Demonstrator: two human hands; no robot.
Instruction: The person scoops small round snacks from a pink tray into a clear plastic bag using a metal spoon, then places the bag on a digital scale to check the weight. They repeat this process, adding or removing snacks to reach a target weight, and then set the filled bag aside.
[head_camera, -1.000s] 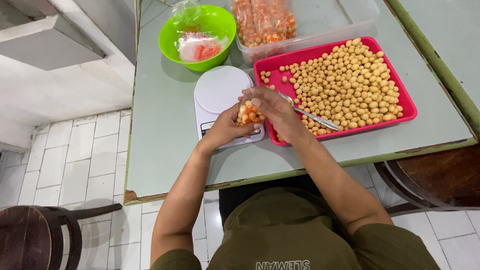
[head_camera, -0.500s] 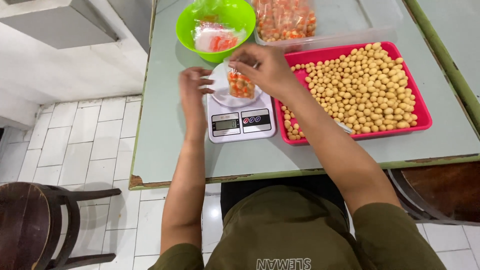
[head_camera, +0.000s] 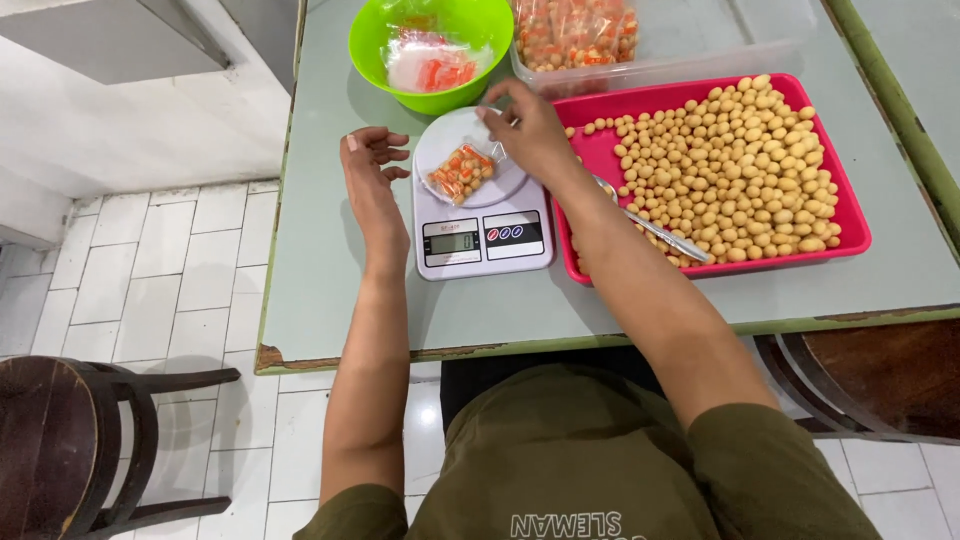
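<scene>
Right hand (head_camera: 528, 128) hovers just beside the snack bag (head_camera: 461, 172) on the scale (head_camera: 480, 215).

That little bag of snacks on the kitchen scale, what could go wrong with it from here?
The small bag lies off-centre on the scale's round plate, toward its front left edge, so it might slide off. The right hand is pinching the bag's open top; that pull could skew the reading or spill pieces. The spoon lies in the red tray, close under the forearm, which could knock it.

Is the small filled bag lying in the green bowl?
No, the small filled bag lies on the white scale, in front of the green bowl.
</scene>
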